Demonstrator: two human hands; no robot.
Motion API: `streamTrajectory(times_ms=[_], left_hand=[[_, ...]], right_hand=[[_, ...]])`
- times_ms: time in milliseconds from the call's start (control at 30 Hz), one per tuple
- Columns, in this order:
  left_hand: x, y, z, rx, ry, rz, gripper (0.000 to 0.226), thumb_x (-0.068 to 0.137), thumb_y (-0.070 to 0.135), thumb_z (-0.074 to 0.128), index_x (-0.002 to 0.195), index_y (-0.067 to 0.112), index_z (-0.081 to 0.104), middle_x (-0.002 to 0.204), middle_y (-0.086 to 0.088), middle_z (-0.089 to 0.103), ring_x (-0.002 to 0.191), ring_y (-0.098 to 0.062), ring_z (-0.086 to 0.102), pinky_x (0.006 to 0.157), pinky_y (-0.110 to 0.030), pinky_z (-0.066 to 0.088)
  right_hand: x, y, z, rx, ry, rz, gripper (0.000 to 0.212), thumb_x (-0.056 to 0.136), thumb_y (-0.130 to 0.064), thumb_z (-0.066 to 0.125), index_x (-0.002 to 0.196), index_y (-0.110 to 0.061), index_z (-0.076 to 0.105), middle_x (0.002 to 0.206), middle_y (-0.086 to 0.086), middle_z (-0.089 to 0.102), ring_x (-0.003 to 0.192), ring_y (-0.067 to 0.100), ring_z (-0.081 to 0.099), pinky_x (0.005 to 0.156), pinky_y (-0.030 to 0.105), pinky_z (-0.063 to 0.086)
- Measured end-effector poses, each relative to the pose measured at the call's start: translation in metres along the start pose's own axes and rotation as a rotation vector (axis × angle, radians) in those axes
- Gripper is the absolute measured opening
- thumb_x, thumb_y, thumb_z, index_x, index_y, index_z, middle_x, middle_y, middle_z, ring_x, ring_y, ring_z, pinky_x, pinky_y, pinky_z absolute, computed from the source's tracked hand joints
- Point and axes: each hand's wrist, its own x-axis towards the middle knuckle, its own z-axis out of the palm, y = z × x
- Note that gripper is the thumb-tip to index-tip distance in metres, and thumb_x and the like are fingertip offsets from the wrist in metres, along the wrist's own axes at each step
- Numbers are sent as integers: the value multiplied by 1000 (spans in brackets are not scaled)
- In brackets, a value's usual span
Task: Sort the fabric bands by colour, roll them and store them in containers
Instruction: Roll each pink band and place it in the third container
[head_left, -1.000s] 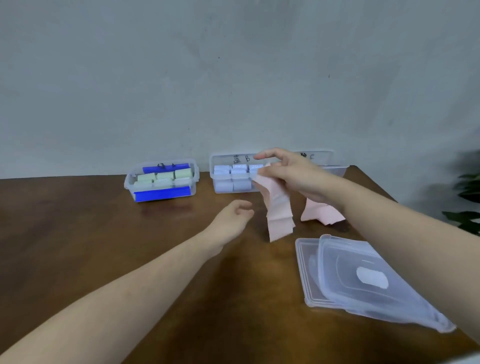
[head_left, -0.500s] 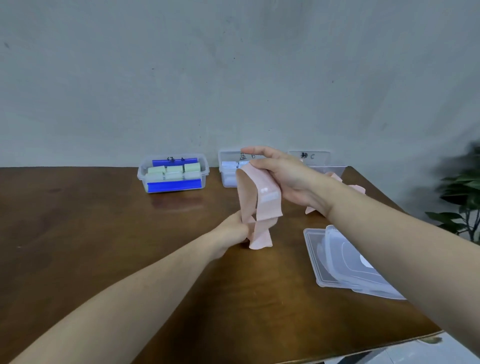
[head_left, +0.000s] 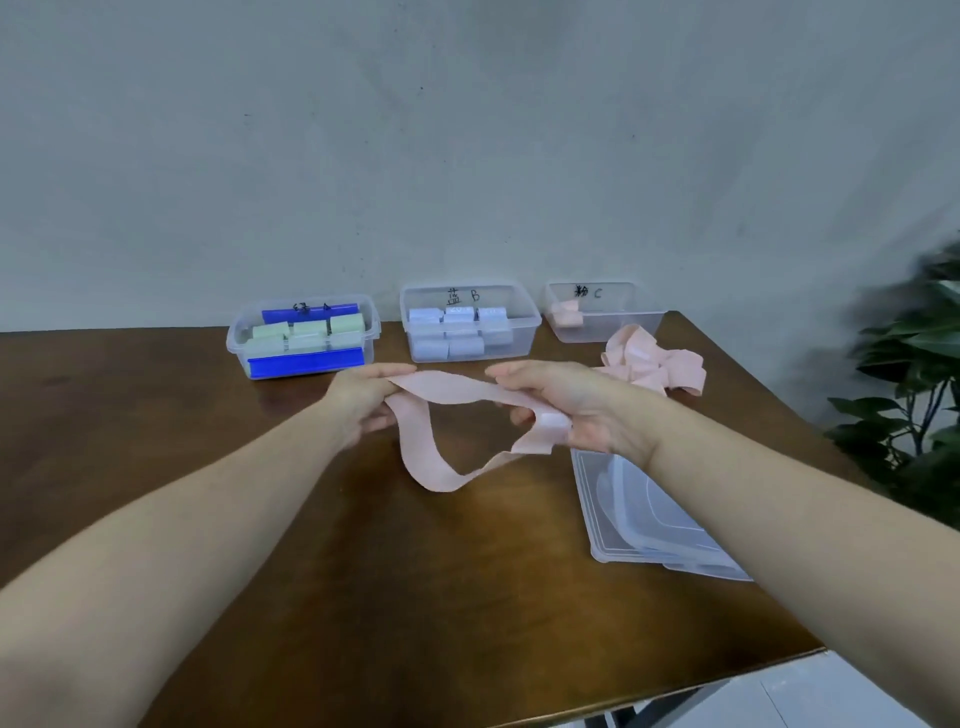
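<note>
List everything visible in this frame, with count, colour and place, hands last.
Green band container: one, clear with blue clips, back left, green rolls inside.
Blue band container: one, clear, back centre, pale blue rolls inside.
Pink band container: one, clear, back right, one pink roll.
Loose pink bands: a pile, in front of it.
Lids: two, clear, stacked, front right.
Table: one, brown.
Plant: green, right edge.
Pink band: one, stretched between both hands.
Left hand: grips one end.
Right hand: grips the other.
</note>
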Motion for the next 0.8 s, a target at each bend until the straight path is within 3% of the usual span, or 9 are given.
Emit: streamTrajectory(times_ms=[100, 267, 400, 533, 600, 667, 800], left_hand=[[13, 3, 11, 6, 2, 8, 21, 93, 7, 64, 95, 23, 78, 100, -1, 75, 101, -17, 68, 91, -38, 56], [27, 13, 34, -36, -83, 52, 19, 95, 4, 61, 98, 16, 75, 106, -9, 73, 99, -19, 69, 81, -30, 58], [39, 13, 46, -21, -155, 36, 19, 94, 4, 63, 108, 10, 73, 116, -13, 70, 108, -24, 67, 91, -36, 57], [37, 12, 50, 90, -193, 19, 47, 93, -13, 42, 127, 11, 64, 129, -10, 57, 121, -24, 54, 106, -45, 47], [33, 10, 51, 176, -218, 49, 57, 89, -18, 36, 132, 12, 60, 129, -7, 57, 122, -21, 53, 106, -41, 47], [32, 6, 51, 278, -222, 114, 59, 87, -19, 36, 127, 15, 62, 129, -5, 59, 120, -18, 55, 103, -35, 48], [27, -6, 50, 520, -146, 271, 50, 89, -7, 43, 110, 29, 70, 130, 9, 55, 125, -12, 47, 110, -31, 37]], right_hand=[[0, 22, -9, -32, -63, 114, 30, 95, -14, 66, 124, -12, 65, 99, 8, 69, 65, 13, 64, 51, 24, 53], [4, 48, -17, -57, -211, 265, 34, 94, -21, 69, 124, -15, 57, 108, 8, 72, 94, 19, 73, 76, 34, 61], [13, 64, -20, -346, -256, 236, 40, 91, -37, 72, 125, -22, 57, 118, 2, 70, 103, 17, 72, 93, 36, 57], [12, 71, -22, -635, -290, 152, 37, 97, -33, 64, 131, -23, 55, 122, -3, 66, 103, 14, 70, 90, 29, 58], [11, 74, -23, -688, -308, 138, 37, 98, -26, 62, 134, -23, 53, 127, -1, 64, 102, 15, 71, 88, 29, 59], [10, 77, -24, -733, -303, 133, 39, 98, -22, 61, 135, -21, 52, 128, 1, 62, 100, 18, 71, 86, 31, 60], [6, 81, -21, -895, -227, 16, 45, 95, -30, 65, 135, -23, 48, 125, -4, 58, 99, 15, 66, 85, 29, 60]])
